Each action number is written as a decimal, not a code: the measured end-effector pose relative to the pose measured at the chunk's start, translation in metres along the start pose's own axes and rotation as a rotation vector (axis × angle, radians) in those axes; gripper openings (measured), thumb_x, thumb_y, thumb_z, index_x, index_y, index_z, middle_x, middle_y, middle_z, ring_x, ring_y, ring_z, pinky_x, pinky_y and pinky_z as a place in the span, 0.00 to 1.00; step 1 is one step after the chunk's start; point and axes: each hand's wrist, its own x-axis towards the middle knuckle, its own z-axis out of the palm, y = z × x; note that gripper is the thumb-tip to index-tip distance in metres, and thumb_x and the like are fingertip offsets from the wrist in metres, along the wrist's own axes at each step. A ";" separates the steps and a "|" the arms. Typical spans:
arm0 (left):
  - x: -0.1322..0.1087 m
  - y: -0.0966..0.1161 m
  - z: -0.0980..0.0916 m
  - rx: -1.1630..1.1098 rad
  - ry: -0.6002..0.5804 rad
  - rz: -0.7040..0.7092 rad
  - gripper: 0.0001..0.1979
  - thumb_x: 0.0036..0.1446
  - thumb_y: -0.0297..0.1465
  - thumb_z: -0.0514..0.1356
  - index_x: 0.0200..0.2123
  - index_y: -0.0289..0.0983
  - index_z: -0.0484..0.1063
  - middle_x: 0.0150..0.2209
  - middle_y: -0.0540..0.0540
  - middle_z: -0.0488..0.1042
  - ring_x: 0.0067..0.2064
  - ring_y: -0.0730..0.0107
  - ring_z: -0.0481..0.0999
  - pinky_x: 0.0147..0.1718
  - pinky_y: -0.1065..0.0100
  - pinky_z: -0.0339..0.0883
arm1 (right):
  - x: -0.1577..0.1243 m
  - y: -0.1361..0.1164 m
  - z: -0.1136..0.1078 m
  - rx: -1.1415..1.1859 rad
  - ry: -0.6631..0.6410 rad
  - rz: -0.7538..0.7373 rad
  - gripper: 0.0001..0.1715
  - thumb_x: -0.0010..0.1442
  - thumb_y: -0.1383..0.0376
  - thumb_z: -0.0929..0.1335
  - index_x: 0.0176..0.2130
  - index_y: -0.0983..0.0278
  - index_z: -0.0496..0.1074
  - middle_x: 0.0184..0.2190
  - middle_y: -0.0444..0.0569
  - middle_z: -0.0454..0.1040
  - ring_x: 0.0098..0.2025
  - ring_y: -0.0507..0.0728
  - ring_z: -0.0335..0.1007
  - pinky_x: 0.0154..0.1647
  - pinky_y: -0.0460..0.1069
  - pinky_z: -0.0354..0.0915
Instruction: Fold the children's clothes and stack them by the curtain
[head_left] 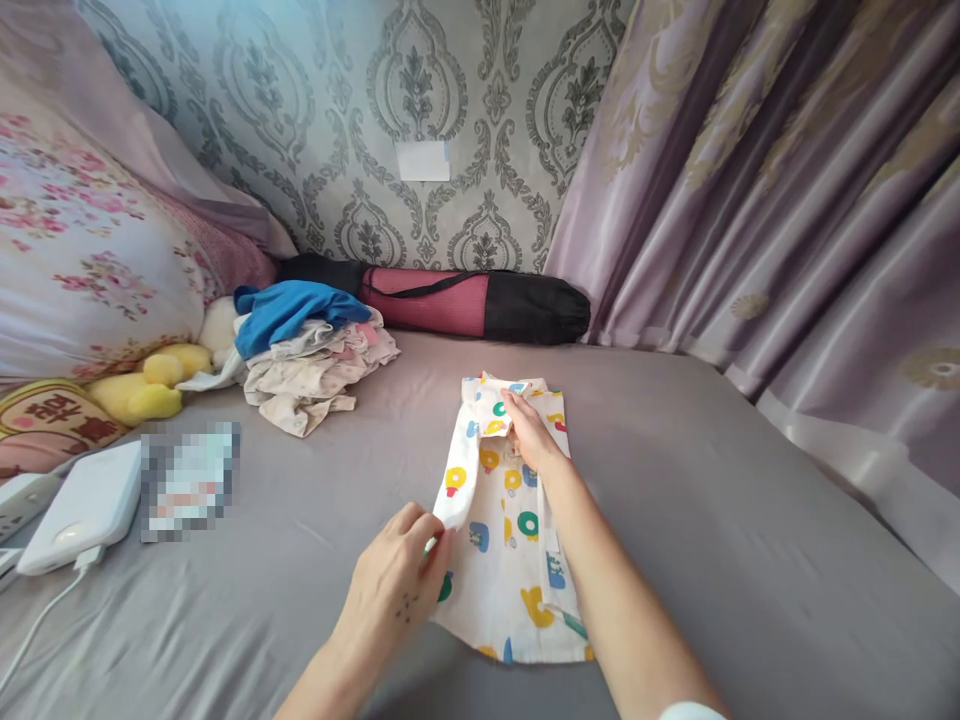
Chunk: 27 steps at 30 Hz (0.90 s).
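Observation:
A small white shirt (517, 560) with a yellow, green and blue print lies on the grey sheet, its body narrowed and one sleeve (459, 470) running down its left side. My left hand (409, 560) is closed in a pinch on the lower end of this sleeve, beside the shirt's left edge. On the upper part of the shirt, near the collar, rests my right hand (531, 432), fingers stretched out against the fabric. Its forearm covers part of the shirt's right edge.
Clothes (315, 350) with a blue piece on top lie piled at the left back. A red and black rolled bag (427, 300) runs along the wall. A white power bank (86, 505) with a cable, a blurred packet (191, 480) and yellow plush toy (142, 385) are left. Curtains (750, 200) hang right.

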 end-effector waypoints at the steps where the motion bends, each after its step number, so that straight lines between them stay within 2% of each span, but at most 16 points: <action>1: 0.001 0.000 -0.002 -0.024 0.010 -0.016 0.17 0.65 0.40 0.46 0.27 0.41 0.65 0.31 0.48 0.70 0.28 0.71 0.70 0.27 0.71 0.63 | 0.000 -0.001 -0.001 0.024 -0.009 0.027 0.31 0.64 0.46 0.59 0.58 0.57 0.69 0.54 0.51 0.73 0.53 0.58 0.69 0.50 0.52 0.67; 4: 0.004 -0.003 -0.005 -0.083 0.035 -0.063 0.22 0.66 0.43 0.46 0.23 0.40 0.65 0.29 0.48 0.70 0.25 0.73 0.69 0.25 0.72 0.63 | 0.000 -0.007 -0.004 0.089 -0.046 0.108 0.32 0.63 0.46 0.60 0.59 0.58 0.68 0.56 0.51 0.72 0.54 0.59 0.69 0.50 0.52 0.67; 6: 0.005 -0.006 -0.003 -0.088 0.048 -0.066 0.23 0.67 0.43 0.44 0.25 0.40 0.68 0.31 0.47 0.73 0.29 0.71 0.72 0.27 0.71 0.66 | -0.001 -0.010 -0.005 0.097 -0.049 0.119 0.31 0.63 0.47 0.61 0.58 0.58 0.69 0.56 0.51 0.71 0.55 0.59 0.69 0.51 0.52 0.67; 7: 0.006 -0.009 -0.001 -0.082 0.056 -0.034 0.22 0.67 0.42 0.44 0.29 0.41 0.71 0.35 0.46 0.75 0.33 0.69 0.75 0.31 0.70 0.69 | -0.001 -0.011 -0.005 0.091 -0.040 0.114 0.30 0.63 0.48 0.61 0.58 0.59 0.69 0.56 0.51 0.71 0.55 0.59 0.68 0.52 0.53 0.67; 9: 0.005 -0.014 0.005 -0.073 0.083 0.104 0.18 0.67 0.38 0.44 0.43 0.42 0.73 0.47 0.43 0.75 0.47 0.63 0.76 0.44 0.65 0.72 | -0.002 -0.012 -0.006 0.060 -0.008 0.098 0.28 0.62 0.50 0.62 0.56 0.60 0.71 0.55 0.51 0.72 0.55 0.59 0.69 0.52 0.52 0.66; 11: 0.003 -0.020 0.013 -0.061 0.086 0.291 0.19 0.67 0.35 0.46 0.57 0.43 0.66 0.59 0.42 0.68 0.61 0.59 0.66 0.56 0.57 0.67 | -0.003 -0.011 -0.007 0.015 0.014 0.100 0.27 0.61 0.52 0.63 0.55 0.60 0.72 0.50 0.52 0.75 0.50 0.59 0.71 0.50 0.52 0.68; 13: 0.000 -0.025 0.021 -0.025 0.033 0.414 0.22 0.67 0.32 0.47 0.63 0.44 0.59 0.65 0.43 0.60 0.67 0.58 0.56 0.61 0.53 0.60 | -0.003 -0.010 -0.008 -0.037 0.009 0.113 0.26 0.60 0.54 0.64 0.54 0.61 0.73 0.46 0.51 0.77 0.43 0.58 0.73 0.44 0.52 0.70; 16: -0.003 -0.027 0.025 0.063 -0.106 0.437 0.23 0.68 0.32 0.46 0.64 0.45 0.58 0.67 0.43 0.57 0.68 0.57 0.54 0.62 0.50 0.57 | -0.003 -0.008 -0.010 -0.147 -0.013 0.117 0.24 0.59 0.56 0.64 0.51 0.62 0.74 0.40 0.50 0.78 0.36 0.57 0.74 0.38 0.52 0.71; 19: -0.002 -0.022 0.020 0.117 -0.194 0.400 0.22 0.68 0.34 0.45 0.63 0.46 0.61 0.66 0.43 0.60 0.66 0.55 0.58 0.62 0.48 0.57 | -0.002 -0.004 -0.011 -0.275 0.004 0.079 0.18 0.58 0.61 0.65 0.45 0.61 0.77 0.37 0.49 0.78 0.39 0.59 0.74 0.41 0.52 0.70; 21: -0.001 -0.017 0.015 0.122 -0.209 0.382 0.22 0.68 0.35 0.45 0.62 0.47 0.62 0.65 0.43 0.61 0.66 0.54 0.59 0.61 0.46 0.56 | -0.001 0.000 -0.012 -0.368 0.043 0.038 0.16 0.57 0.63 0.65 0.42 0.61 0.78 0.39 0.50 0.77 0.43 0.60 0.73 0.46 0.53 0.68; 24: -0.001 -0.009 0.009 0.095 -0.204 0.366 0.22 0.64 0.41 0.51 0.60 0.45 0.64 0.63 0.41 0.64 0.64 0.51 0.60 0.60 0.47 0.57 | 0.002 0.009 -0.013 -0.495 0.097 0.009 0.17 0.57 0.64 0.65 0.45 0.62 0.78 0.44 0.52 0.75 0.48 0.61 0.71 0.53 0.54 0.64; 27: -0.003 -0.004 0.009 0.045 -0.213 0.295 0.23 0.55 0.42 0.61 0.54 0.45 0.67 0.55 0.40 0.69 0.55 0.51 0.67 0.52 0.51 0.64 | 0.003 0.019 -0.014 -0.528 0.097 0.009 0.19 0.57 0.65 0.65 0.47 0.62 0.77 0.47 0.53 0.73 0.51 0.61 0.69 0.56 0.54 0.62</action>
